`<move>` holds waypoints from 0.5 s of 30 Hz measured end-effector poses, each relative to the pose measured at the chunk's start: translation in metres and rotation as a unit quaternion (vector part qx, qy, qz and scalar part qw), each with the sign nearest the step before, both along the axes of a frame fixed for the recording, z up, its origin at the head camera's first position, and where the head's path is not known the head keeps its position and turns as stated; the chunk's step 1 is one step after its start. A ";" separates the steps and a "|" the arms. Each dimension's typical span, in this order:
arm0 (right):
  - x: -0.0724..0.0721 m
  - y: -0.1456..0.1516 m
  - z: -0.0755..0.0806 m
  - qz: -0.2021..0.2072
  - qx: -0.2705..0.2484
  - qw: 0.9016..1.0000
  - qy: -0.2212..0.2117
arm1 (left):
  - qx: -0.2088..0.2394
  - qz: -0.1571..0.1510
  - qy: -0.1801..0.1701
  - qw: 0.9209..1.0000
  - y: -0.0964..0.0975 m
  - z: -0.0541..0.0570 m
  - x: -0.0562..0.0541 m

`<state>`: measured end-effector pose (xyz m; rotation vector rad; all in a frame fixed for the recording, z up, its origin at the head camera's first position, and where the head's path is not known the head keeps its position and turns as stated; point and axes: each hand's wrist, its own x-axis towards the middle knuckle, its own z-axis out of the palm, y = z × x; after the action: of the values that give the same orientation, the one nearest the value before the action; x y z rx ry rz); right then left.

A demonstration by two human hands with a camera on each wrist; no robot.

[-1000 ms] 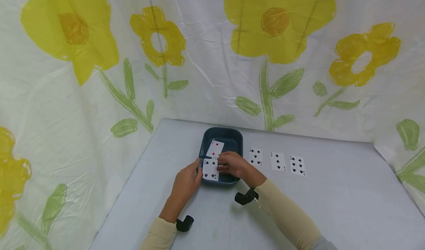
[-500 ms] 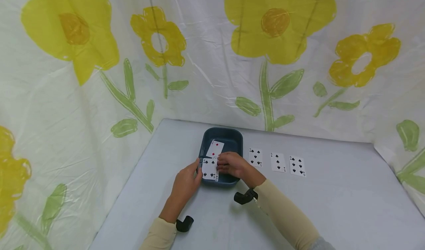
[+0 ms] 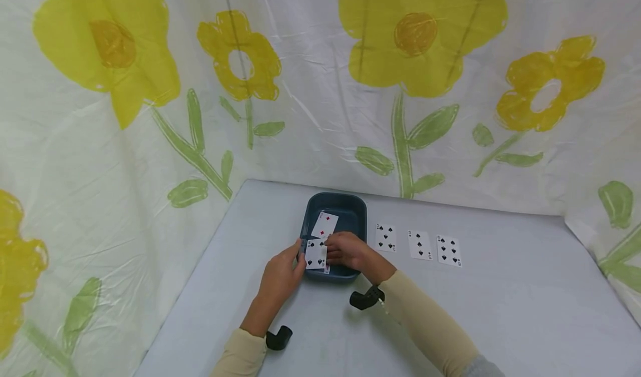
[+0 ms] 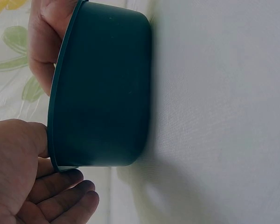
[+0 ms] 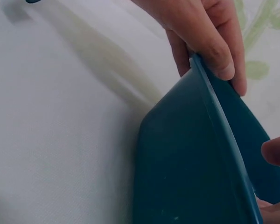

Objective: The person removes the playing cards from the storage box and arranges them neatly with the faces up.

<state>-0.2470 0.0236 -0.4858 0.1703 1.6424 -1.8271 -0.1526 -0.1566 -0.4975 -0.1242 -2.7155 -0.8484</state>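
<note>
My left hand (image 3: 281,271) grips the rim of a dark teal plastic tub (image 3: 361,216) at its near left side. In the left wrist view, its thumb and fingers straddle the rim of the tub (image 4: 102,88). My right hand (image 3: 350,250) reaches inside the tub and pinches the right edge of a spades playing card (image 3: 314,253). Under that card, the edge of another card (image 3: 327,268) peeks out. Farther back in the tub lies a diamonds card (image 3: 325,224), face up. The right wrist view hides the cards behind the tub wall.
Right of the tub, three spades cards lie face up in a row: a near card (image 3: 385,238), a middle card (image 3: 419,245) and a far card (image 3: 448,251). The white table (image 3: 501,310) meets a flower-printed curtain (image 3: 310,115) behind.
My right hand has shifted slightly left, and the spades card has moved up a little, uncovering part of a card beneath. My left hand stays at the rim.
</note>
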 end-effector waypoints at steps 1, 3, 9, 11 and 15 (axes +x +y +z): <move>0.000 -0.001 0.000 0.000 0.000 1.000 -0.001 | -0.001 0.000 0.001 1.000 0.000 0.000 0.000; 0.000 -0.002 0.000 0.001 0.002 1.000 0.000 | -0.003 0.000 0.003 1.000 0.000 0.000 0.000; 0.001 -0.004 -0.003 0.011 0.016 1.000 0.009 | 0.001 -0.001 -0.002 1.000 -0.001 0.000 0.000; 0.001 -0.005 -0.003 0.015 0.018 1.000 0.009 | 0.002 -0.002 -0.003 1.000 -0.001 0.000 0.000; 0.001 -0.008 -0.004 0.015 0.035 0.999 0.011 | 0.004 -0.002 -0.004 1.000 -0.001 0.000 0.000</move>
<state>-0.2457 0.0158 -0.4903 0.1549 1.7161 -1.7572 -0.1529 -0.1575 -0.4977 -0.1266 -2.7190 -0.8629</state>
